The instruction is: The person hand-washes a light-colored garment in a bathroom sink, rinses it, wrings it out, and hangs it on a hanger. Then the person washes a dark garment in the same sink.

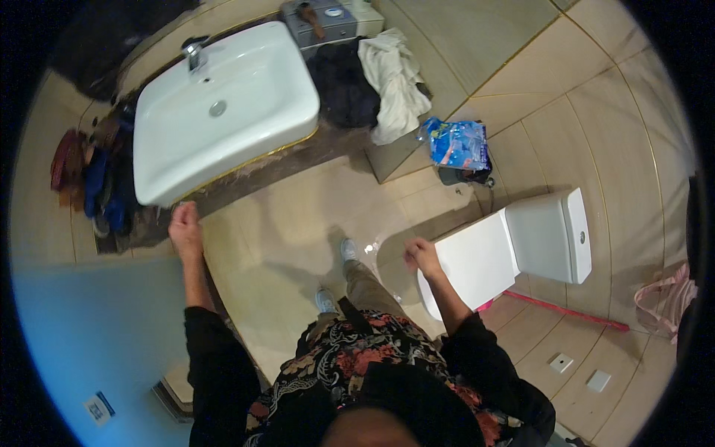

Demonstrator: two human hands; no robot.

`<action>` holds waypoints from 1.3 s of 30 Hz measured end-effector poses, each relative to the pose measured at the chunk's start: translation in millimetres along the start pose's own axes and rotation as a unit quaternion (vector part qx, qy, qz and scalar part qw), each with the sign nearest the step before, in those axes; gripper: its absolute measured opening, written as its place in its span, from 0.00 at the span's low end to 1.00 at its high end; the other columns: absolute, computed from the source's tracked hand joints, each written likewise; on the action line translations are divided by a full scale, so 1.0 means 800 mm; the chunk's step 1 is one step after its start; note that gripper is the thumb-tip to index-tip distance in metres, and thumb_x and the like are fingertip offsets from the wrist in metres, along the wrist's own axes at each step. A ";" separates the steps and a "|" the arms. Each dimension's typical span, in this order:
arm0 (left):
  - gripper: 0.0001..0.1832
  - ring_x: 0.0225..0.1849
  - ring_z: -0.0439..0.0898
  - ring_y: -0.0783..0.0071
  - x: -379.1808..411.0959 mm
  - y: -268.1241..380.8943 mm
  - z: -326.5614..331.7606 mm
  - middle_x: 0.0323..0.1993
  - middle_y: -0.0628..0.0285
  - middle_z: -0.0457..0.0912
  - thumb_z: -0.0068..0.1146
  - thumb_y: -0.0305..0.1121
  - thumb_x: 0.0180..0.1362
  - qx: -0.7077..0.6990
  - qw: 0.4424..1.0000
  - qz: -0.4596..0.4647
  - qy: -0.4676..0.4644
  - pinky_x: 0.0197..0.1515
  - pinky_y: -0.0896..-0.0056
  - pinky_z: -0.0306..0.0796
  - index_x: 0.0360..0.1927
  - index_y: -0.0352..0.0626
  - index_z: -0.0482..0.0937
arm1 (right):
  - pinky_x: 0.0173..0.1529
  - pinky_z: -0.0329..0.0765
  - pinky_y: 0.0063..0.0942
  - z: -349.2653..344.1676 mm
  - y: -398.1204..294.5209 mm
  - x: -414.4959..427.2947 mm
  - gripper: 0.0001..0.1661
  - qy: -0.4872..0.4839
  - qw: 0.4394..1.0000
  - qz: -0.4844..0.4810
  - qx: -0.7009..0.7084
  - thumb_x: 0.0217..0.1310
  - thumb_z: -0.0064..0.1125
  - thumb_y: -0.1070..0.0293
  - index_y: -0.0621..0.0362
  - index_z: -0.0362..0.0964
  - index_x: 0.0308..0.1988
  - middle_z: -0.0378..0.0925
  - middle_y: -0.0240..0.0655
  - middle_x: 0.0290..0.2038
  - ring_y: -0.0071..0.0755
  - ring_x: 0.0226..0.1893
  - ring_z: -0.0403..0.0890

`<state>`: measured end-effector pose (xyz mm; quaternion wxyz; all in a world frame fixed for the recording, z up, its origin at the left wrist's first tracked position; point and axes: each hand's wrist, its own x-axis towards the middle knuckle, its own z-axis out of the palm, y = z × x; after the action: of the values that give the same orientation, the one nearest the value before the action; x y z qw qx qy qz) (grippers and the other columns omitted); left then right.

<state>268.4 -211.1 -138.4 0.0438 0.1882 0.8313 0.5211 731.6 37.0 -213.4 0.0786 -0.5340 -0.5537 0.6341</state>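
Observation:
My left hand (186, 230) is just below the front left corner of the white washbasin (268, 123); its fingers are curled, and whether they hold anything is unclear. My right hand (423, 257) hangs by the front of the white toilet's closed lid (475, 260), fingers loosely bent and somewhat blurred. A chrome tap (192, 53) stands at the back of the basin. Right of the basin, a dark cloth (343, 84) and a white cloth (394, 84) lie on the dark counter.
A blue plastic packet (458, 144) lies over a dark bin beside the toilet. Clothes (106, 184) are heaped at the counter's left end. A grey drawer box (321, 25) stands behind the cloths. A red pole (564, 310) runs behind the toilet; a pink bag (665, 304) is at far right.

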 end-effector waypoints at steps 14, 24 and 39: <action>0.19 0.43 0.72 0.58 0.167 -0.015 0.104 0.38 0.60 0.77 0.37 0.46 0.56 0.490 0.868 0.059 0.051 0.50 0.56 0.57 0.35 0.46 0.78 | 0.47 0.68 0.38 0.070 -0.328 0.216 0.35 0.093 0.788 -0.488 -0.362 0.36 0.65 0.67 0.56 0.62 0.49 0.65 0.48 0.49 0.48 0.49 0.67; 0.16 0.45 0.72 0.64 0.169 -0.010 0.101 0.39 0.64 0.76 0.39 0.42 0.54 0.528 0.837 0.135 0.048 0.52 0.59 0.55 0.35 0.47 0.76 | 0.45 0.67 0.34 0.115 -0.337 0.301 0.35 0.095 0.730 -0.479 -0.479 0.25 0.66 0.72 0.51 0.68 0.43 0.67 0.37 0.46 0.41 0.47 0.67; 0.14 0.44 0.72 0.66 0.169 -0.007 0.104 0.37 0.66 0.77 0.40 0.41 0.52 0.467 0.876 0.096 0.073 0.51 0.60 0.56 0.33 0.49 0.77 | 0.35 0.72 0.21 0.060 -0.566 0.276 0.14 -0.046 0.949 -0.310 0.030 0.40 0.63 0.68 0.60 0.76 0.33 0.78 0.31 0.29 0.23 0.28 0.76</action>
<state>164.3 -94.3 -164.2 -0.1605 0.2269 0.9567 0.0863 380.2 329.8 3.4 0.2619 -0.3039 -0.6759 0.6183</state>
